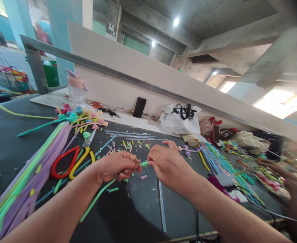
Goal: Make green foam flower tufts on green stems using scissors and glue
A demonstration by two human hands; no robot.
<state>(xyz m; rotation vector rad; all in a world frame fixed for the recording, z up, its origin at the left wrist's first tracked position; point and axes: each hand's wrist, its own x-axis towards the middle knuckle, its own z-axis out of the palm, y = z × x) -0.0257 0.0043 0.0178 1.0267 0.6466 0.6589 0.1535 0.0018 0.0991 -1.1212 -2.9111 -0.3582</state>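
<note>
Near the middle of the dark table, my left hand (124,165) is closed on a green fuzzy stem (144,164). A long green length (96,200) hangs down from below that hand to the tabletop. My right hand (167,163) pinches the other end of the short green part between the hands. Cut bits in pink, yellow and green lie around and behind them. Scissors with red and yellow handles (83,158) rest left of my left hand, beside a bundle of purple and green stems (33,179).
Clear glue sticks (161,206) lie below my hands and behind them. A phone (139,107), white bag (180,119) and lidded jar (76,89) stand at the back. Blue and purple stems (221,165) are at the right, where another person's hand (271,165) works.
</note>
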